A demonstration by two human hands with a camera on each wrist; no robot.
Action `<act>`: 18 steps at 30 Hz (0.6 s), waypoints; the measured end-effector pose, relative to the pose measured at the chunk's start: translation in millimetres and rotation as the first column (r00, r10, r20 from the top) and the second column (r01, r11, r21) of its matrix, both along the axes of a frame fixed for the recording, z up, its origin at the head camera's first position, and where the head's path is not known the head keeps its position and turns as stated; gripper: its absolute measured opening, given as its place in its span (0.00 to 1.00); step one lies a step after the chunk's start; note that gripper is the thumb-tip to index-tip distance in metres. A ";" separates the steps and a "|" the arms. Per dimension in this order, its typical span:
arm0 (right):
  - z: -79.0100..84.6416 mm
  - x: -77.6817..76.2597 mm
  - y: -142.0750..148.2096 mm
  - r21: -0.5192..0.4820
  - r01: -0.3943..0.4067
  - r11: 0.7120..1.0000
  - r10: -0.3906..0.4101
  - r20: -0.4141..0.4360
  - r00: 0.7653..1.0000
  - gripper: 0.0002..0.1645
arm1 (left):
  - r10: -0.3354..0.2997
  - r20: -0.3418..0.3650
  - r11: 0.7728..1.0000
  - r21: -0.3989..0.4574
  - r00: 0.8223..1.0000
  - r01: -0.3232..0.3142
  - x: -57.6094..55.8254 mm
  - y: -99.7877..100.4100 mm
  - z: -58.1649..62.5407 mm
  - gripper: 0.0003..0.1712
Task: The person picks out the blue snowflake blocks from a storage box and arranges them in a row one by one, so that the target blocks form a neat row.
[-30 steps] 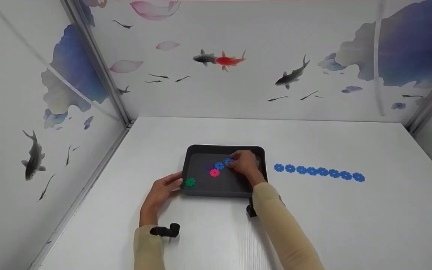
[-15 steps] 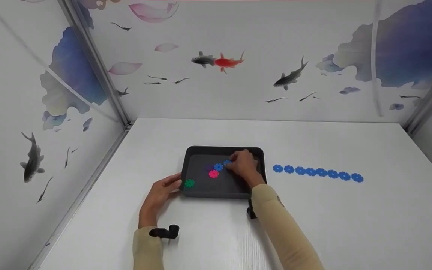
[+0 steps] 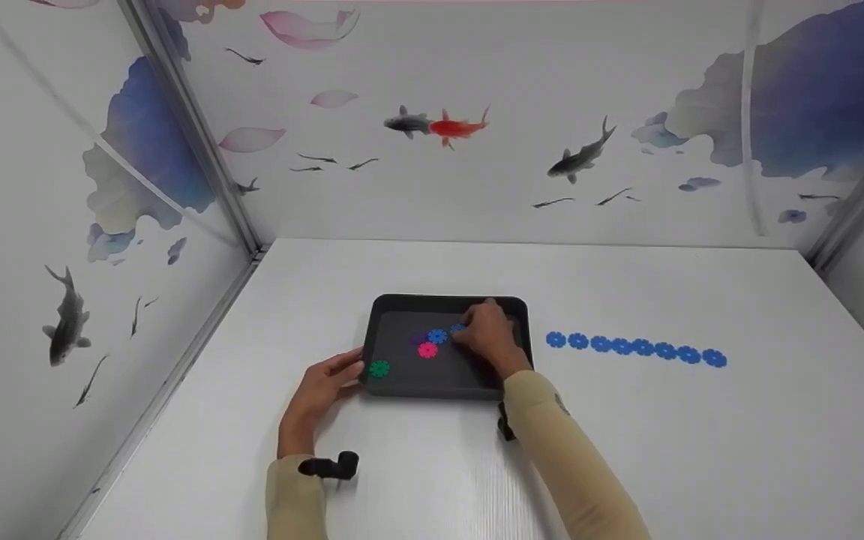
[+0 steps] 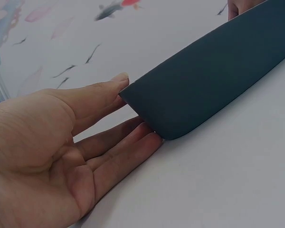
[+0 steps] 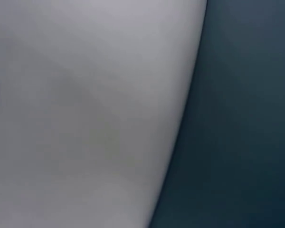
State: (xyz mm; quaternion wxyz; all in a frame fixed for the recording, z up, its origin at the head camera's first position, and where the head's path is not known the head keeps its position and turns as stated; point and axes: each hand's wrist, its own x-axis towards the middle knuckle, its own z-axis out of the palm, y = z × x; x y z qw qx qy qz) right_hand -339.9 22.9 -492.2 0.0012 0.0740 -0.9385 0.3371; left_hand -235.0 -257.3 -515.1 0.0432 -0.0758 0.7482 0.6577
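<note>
A shallow black tray [image 3: 432,394] sits on the white table. Over its right part, my right hand [image 3: 490,334] reaches in, thumb and forefinger pinching a blue flower-shaped disc [image 3: 457,328] that is partly hidden by the fingers. Left of it lie another blue disc [image 3: 437,336], a pink disc [image 3: 427,350] and a dark purple disc [image 3: 418,339], with a green disc [image 3: 379,368] in the front left corner. My left hand [image 3: 321,386] is at the tray's left side; in the left wrist view its thumb touches the rim and its fairly straight fingers [image 4: 128,152] rest against the outer wall.
To the right of the tray, several blue flower discs [image 3: 643,346] form a row on the table [image 3: 702,435]. White panels with painted fish and petals [image 3: 477,195] stand behind and to the left. The right wrist view has only the blurred tray wall [image 5: 242,118] and tabletop.
The blue disc at my right fingertips has shifted slightly right, leaving a small gap from the other blue disc. My left hand stays at the tray. The head view has tilted a little.
</note>
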 end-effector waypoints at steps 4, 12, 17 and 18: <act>-0.3 -0.8 1.4 -0.002 -0.010 1.000 0.010 0.003 1.000 0.19 | -0.002 0.002 1.000 0.005 1.000 0.002 -0.2 -0.2 0.0 0.26; 1.9 -2.1 0.3 0.076 -0.053 0.996 0.055 -0.032 0.998 0.16 | -0.004 0.003 1.000 -0.007 1.000 0.004 -0.5 -1.0 0.7 0.26; 2.5 -2.4 0.7 0.100 -0.063 0.993 0.066 -0.027 0.997 0.16 | -0.004 0.010 1.000 0.006 1.000 0.004 0.8 -0.8 0.9 0.26; 3.5 -2.4 0.9 0.100 -0.064 0.993 0.067 -0.029 0.997 0.16 | -0.004 0.010 1.000 0.009 1.000 0.004 1.0 -1.0 0.9 0.26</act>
